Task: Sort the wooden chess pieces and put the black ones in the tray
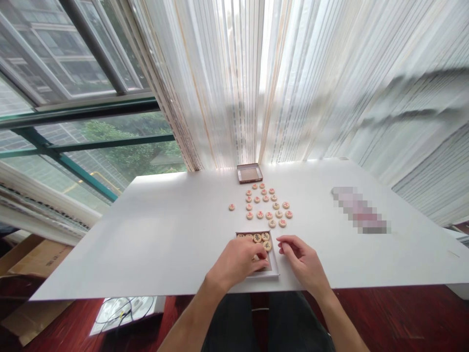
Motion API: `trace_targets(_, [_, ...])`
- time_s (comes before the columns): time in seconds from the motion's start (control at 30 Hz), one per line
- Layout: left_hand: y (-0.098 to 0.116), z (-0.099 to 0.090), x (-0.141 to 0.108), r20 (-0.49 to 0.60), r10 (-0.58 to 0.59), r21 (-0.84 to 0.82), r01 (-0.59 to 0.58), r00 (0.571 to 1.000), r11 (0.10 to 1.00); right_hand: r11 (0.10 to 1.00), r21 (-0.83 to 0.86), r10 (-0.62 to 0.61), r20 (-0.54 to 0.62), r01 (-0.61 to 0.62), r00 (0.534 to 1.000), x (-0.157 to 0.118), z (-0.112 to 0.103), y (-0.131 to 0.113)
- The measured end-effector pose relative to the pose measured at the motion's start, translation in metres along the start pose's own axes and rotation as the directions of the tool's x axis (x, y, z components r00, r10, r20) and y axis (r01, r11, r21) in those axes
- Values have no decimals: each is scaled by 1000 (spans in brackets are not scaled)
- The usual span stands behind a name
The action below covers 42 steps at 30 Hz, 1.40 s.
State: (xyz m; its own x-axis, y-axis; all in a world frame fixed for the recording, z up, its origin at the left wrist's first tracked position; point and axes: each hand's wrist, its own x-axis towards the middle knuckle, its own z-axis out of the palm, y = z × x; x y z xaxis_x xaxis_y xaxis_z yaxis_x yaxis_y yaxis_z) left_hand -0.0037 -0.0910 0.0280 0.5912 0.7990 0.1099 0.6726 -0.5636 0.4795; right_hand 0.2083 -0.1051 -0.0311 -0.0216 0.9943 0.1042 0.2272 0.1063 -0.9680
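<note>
A shallow white-edged box [275, 266] lies near the table's front edge, with round wooden pieces bearing dark characters, such as one piece [257, 237], in its far part. Over the box reaches my left hand [240, 259], its fingers bent down inside; what they hold, if anything, is hidden. Just right of the box, my right hand [300, 256] rests with curled fingers, the thumb against them, and their inside cannot be made out. Beyond the box, several round pieces lie loose, mostly with red characters, including a red-marked piece [282, 223] and a lone piece [232, 207] to the left.
An open box lid [249, 174] sits at the back of the white table [164, 234], by the curtain [227, 88]. A blurred-out object [361, 210] lies on the right. On the floor at left are cardboard [40, 259] and a white item with cables [124, 313].
</note>
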Motion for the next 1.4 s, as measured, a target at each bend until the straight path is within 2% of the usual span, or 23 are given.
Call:
trace_targets(0.17, [-5, 4, 1, 1, 50, 63, -50, 999, 997, 1000, -2, -5, 2, 5, 1000, 0, 0, 1])
trace_targets(0.4, [-3, 5, -5, -31, 45, 75, -42, 999, 996, 1000, -3, -1, 12, 1, 1000, 0, 0, 0])
trace_targets(0.63, [-4, 5, -4, 4, 62, 107, -62, 998, 992, 1000, -18, -14, 8, 14, 1000, -1, 0, 0])
trace_targets(0.77, [-7, 6, -4, -3, 47, 107, -46, 999, 993, 990, -89, -107, 10, 107, 994, 0, 0, -4])
trace_targets(0.97, [-11, 4, -7, -63, 49, 110, -42, 997, 993, 938, -243, -238, 72, 249, 969, 0, 5, -6])
trace_targets(1.2, [-15, -1, -10, -181, 82, 116, -62, 980, 991, 880, -354, -290, 126, 316, 949, 0, 8, -1])
trace_targets(1.4, [-16, 0, -7, -154, 107, 126, -88, 982, 988, 877, -367, -288, 118, 312, 950, 1, 10, 2])
